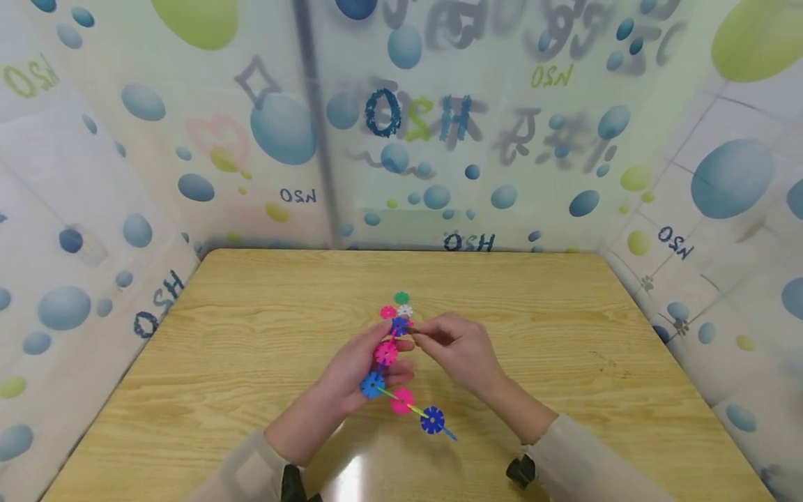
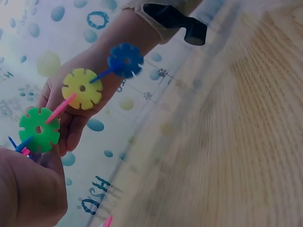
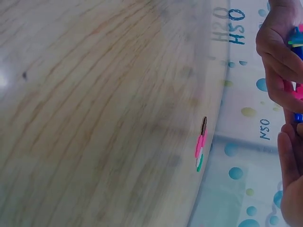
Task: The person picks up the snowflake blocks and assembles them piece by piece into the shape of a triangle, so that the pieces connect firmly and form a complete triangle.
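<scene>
A chain of slotted plastic snowflake discs [image 1: 386, 353] hangs across my left hand [image 1: 351, 366], pink and blue discs facing up with others edge-on between them. My left hand grips the chain near its upper end, thumb at a dark blue disc [image 1: 399, 326]. My right hand [image 1: 464, 352] pinches a thin dark disc [image 1: 415, 330], seen edge-on, against that upper end. The chain's lower tail slants right past a pink disc [image 1: 402, 401] to another dark blue disc [image 1: 432, 420]. In the left wrist view, green [image 2: 40, 129], yellow [image 2: 82, 88] and blue [image 2: 125, 60] discs of the chain show.
Loose discs lie on the wooden table [image 1: 251, 314] beyond the hands: a green one [image 1: 401, 298], a white one [image 1: 405, 310] and a pink one [image 1: 388, 312]. The right wrist view also shows a dark disc [image 3: 204, 124] beside them. A patterned curtain [image 1: 439, 174] surrounds the table.
</scene>
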`<state>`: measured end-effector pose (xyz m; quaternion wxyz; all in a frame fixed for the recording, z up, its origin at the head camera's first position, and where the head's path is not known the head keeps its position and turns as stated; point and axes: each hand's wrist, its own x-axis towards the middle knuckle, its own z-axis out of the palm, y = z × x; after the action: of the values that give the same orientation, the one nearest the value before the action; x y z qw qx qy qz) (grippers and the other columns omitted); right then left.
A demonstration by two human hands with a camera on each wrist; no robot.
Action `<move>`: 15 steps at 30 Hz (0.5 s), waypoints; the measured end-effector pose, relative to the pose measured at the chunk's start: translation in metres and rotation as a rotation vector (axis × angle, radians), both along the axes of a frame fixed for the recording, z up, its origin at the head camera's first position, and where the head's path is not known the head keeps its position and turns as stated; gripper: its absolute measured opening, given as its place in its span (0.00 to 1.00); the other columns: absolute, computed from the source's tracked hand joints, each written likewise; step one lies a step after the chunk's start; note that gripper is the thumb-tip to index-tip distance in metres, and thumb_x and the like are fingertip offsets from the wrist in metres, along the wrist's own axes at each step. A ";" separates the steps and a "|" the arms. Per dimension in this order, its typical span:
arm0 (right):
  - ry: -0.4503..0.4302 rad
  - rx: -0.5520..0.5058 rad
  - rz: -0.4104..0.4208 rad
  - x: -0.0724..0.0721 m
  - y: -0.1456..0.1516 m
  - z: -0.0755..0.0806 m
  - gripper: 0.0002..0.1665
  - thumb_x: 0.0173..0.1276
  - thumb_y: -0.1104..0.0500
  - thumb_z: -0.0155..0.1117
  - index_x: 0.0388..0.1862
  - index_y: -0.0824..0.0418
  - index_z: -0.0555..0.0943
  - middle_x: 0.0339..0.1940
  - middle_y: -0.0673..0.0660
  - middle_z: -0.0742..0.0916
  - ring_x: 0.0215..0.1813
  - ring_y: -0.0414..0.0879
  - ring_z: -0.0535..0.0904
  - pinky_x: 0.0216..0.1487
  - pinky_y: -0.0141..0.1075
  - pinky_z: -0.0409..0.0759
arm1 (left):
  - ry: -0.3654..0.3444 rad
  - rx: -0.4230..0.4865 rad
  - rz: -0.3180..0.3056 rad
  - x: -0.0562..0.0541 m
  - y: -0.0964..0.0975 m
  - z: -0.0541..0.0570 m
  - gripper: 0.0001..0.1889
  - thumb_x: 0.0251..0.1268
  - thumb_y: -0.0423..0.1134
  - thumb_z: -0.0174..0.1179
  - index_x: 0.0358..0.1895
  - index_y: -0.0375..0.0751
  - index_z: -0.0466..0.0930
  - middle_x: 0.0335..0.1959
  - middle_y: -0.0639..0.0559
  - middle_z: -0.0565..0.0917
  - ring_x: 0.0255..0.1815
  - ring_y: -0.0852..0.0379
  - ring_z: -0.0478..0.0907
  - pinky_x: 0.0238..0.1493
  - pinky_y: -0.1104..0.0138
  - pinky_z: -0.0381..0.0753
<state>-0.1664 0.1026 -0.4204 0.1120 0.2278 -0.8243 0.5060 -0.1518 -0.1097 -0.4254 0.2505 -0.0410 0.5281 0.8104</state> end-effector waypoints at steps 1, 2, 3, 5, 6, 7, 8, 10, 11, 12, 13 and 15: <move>0.005 0.001 0.000 0.000 0.000 0.000 0.03 0.71 0.63 0.79 0.42 0.57 0.94 0.38 0.50 0.94 0.38 0.38 0.90 0.42 0.30 0.92 | -0.007 0.004 0.000 0.000 0.000 0.000 0.27 0.91 0.56 0.48 0.72 0.38 0.72 0.46 0.57 0.92 0.35 0.61 0.93 0.54 0.57 0.96; 0.011 0.002 0.000 0.000 -0.001 -0.001 0.03 0.71 0.63 0.79 0.42 0.56 0.94 0.37 0.50 0.94 0.38 0.38 0.90 0.42 0.30 0.92 | -0.013 0.005 0.000 0.000 -0.001 0.000 0.27 0.91 0.56 0.48 0.73 0.37 0.73 0.45 0.57 0.92 0.34 0.62 0.93 0.55 0.56 0.95; 0.017 0.000 0.001 0.001 -0.001 -0.001 0.03 0.71 0.63 0.79 0.41 0.56 0.94 0.37 0.50 0.94 0.38 0.38 0.90 0.42 0.30 0.92 | -0.018 0.006 0.000 0.001 -0.001 0.000 0.27 0.91 0.56 0.49 0.73 0.37 0.73 0.45 0.57 0.92 0.33 0.63 0.93 0.56 0.55 0.95; 0.026 -0.007 0.004 0.001 -0.001 -0.002 0.03 0.71 0.64 0.79 0.41 0.57 0.94 0.36 0.50 0.94 0.38 0.38 0.90 0.42 0.30 0.92 | -0.026 0.010 0.000 0.001 -0.002 0.000 0.28 0.90 0.56 0.50 0.74 0.37 0.73 0.46 0.57 0.93 0.32 0.64 0.92 0.58 0.54 0.94; 0.029 -0.012 0.006 0.001 -0.002 -0.002 0.03 0.71 0.65 0.79 0.40 0.57 0.94 0.36 0.50 0.94 0.37 0.38 0.90 0.42 0.31 0.92 | -0.029 0.010 0.001 0.001 -0.002 0.000 0.28 0.90 0.56 0.51 0.74 0.37 0.73 0.46 0.57 0.93 0.31 0.65 0.92 0.57 0.54 0.95; 0.031 -0.016 0.008 0.001 -0.002 -0.002 0.04 0.70 0.65 0.79 0.40 0.57 0.94 0.36 0.50 0.94 0.37 0.39 0.90 0.42 0.31 0.92 | -0.031 0.012 0.002 0.001 -0.002 0.000 0.28 0.90 0.56 0.52 0.74 0.37 0.73 0.46 0.57 0.93 0.30 0.65 0.91 0.57 0.54 0.95; 0.031 -0.020 0.011 0.001 -0.003 -0.002 0.03 0.70 0.65 0.79 0.40 0.57 0.94 0.36 0.51 0.94 0.37 0.39 0.90 0.42 0.31 0.92 | -0.032 0.012 0.002 0.001 -0.002 0.000 0.28 0.89 0.56 0.52 0.74 0.37 0.74 0.45 0.57 0.93 0.29 0.65 0.91 0.57 0.54 0.95; 0.019 -0.025 0.017 0.001 -0.003 -0.001 0.03 0.71 0.65 0.79 0.39 0.57 0.94 0.36 0.51 0.94 0.37 0.38 0.89 0.42 0.30 0.92 | -0.030 0.007 0.000 0.001 -0.003 0.001 0.28 0.89 0.56 0.52 0.74 0.36 0.74 0.47 0.56 0.93 0.29 0.66 0.90 0.55 0.55 0.95; 0.011 -0.025 0.020 0.001 -0.003 -0.001 0.03 0.71 0.64 0.79 0.39 0.57 0.94 0.35 0.50 0.94 0.37 0.37 0.89 0.41 0.30 0.92 | -0.028 0.002 -0.001 0.001 -0.003 0.001 0.28 0.89 0.55 0.52 0.75 0.37 0.74 0.48 0.56 0.93 0.29 0.66 0.90 0.55 0.54 0.96; 0.002 -0.023 0.021 0.001 -0.003 0.000 0.03 0.71 0.64 0.79 0.39 0.56 0.94 0.35 0.50 0.94 0.37 0.37 0.88 0.41 0.30 0.91 | -0.026 -0.008 -0.003 0.001 -0.003 0.001 0.28 0.89 0.55 0.52 0.75 0.37 0.74 0.49 0.55 0.93 0.29 0.66 0.90 0.54 0.54 0.96; -0.007 -0.020 0.023 0.001 -0.003 0.000 0.03 0.71 0.64 0.79 0.39 0.56 0.94 0.36 0.50 0.94 0.37 0.36 0.88 0.41 0.30 0.91 | -0.022 -0.017 -0.006 0.002 -0.004 0.000 0.28 0.89 0.54 0.52 0.76 0.37 0.74 0.51 0.54 0.93 0.29 0.66 0.90 0.54 0.54 0.96; -0.022 -0.015 0.027 0.001 -0.004 0.000 0.03 0.72 0.63 0.79 0.39 0.55 0.94 0.36 0.50 0.94 0.37 0.35 0.87 0.41 0.30 0.91 | -0.019 -0.033 -0.010 0.002 -0.005 0.000 0.29 0.90 0.54 0.52 0.78 0.37 0.73 0.53 0.52 0.92 0.30 0.66 0.90 0.55 0.53 0.96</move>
<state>-0.1656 0.0990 -0.4202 0.0980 0.2326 -0.8185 0.5161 -0.1500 -0.1143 -0.4255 0.2586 -0.0501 0.5391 0.8000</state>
